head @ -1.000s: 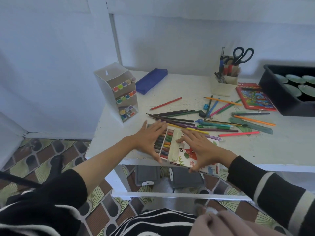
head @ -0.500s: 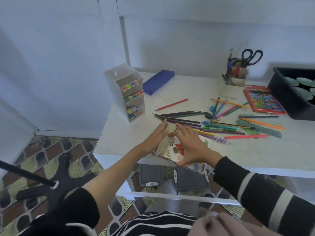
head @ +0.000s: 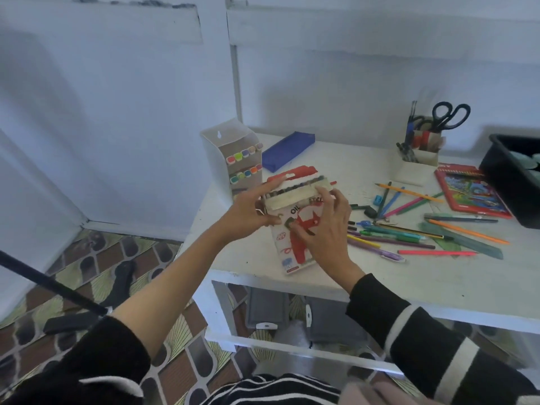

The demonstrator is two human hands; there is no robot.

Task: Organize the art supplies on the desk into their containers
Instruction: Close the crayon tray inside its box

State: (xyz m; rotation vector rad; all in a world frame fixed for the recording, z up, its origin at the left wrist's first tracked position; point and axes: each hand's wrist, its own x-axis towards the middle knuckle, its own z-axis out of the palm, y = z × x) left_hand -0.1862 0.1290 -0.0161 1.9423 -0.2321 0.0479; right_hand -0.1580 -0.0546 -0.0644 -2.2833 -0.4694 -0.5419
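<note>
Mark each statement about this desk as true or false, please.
1. The left hand and the right hand both hold the oil pastel box. True.
2. The scissors lie flat on the desk. False: they stand in the pen cup.
3. The blue pencil case lies near the marker stand. True.
4. All coloured pencils are put away. False: many lie loose on the desk.
</note>
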